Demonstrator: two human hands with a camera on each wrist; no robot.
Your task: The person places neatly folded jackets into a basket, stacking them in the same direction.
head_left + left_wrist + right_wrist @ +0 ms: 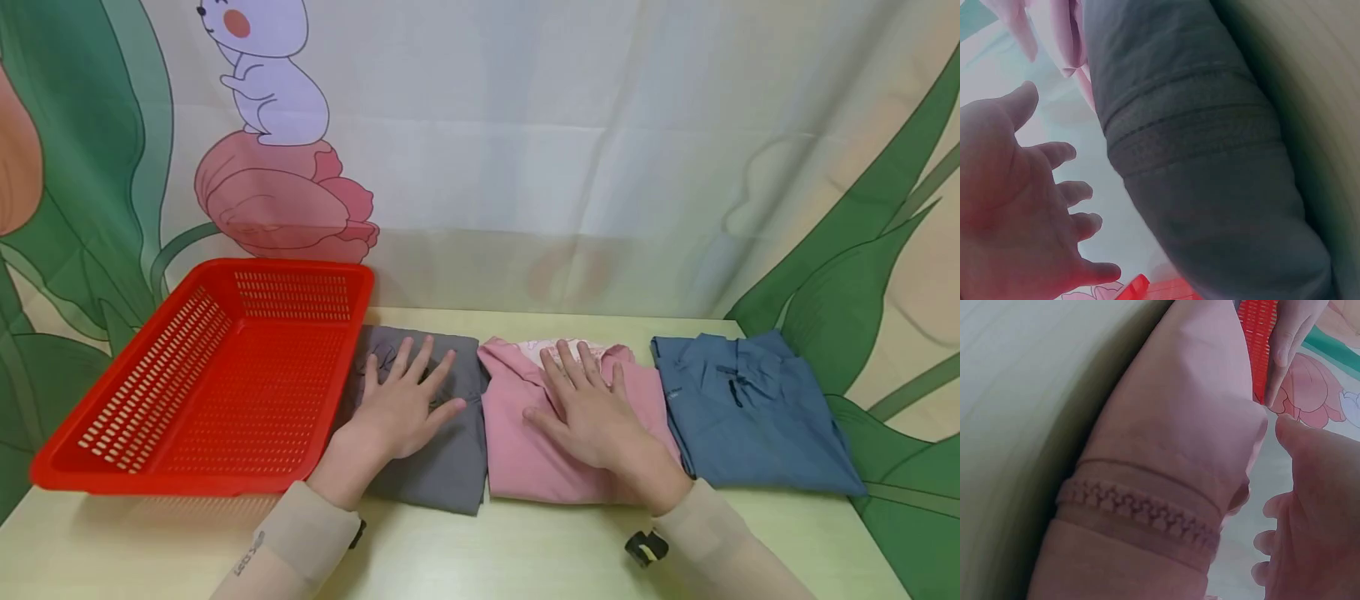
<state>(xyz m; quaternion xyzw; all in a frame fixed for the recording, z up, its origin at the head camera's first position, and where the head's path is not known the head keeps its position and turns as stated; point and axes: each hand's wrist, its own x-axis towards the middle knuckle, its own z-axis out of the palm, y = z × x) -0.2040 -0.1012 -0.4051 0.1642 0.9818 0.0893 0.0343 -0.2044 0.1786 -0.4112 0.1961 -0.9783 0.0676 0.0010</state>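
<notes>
- Three folded clothes lie in a row on the pale surface (480, 558): the grey clothes (453, 471) at the left, the pink clothes (525, 467) in the middle, and the blue clothes (757, 437) at the right. Each one is just beside the next.
- The red basket (172, 482) sits left of the grey clothes, and its right rim comes right up to them in the head view. The holes in its bottom show, and none of the three clothes is in it.
- The left grip (401, 412) is over the grey clothes. Its fingers are spread out and it holds nothing.
- The right grip (596, 417) is over the pink clothes. Its fingers are spread out too, and it holds nothing.
- Both wrist views show a gap between palm and cloth, so the two seem to float just above the clothes.
- The folding looks done. All three are flat, neat shapes, though the blue one has some wrinkles near its top.
- A bit of white cloth with a pattern (534, 348) peeks out at the top of the pink clothes.
- What is left is harder to say. Maybe a little smoothing, or putting the clothes in the basket.
</notes>
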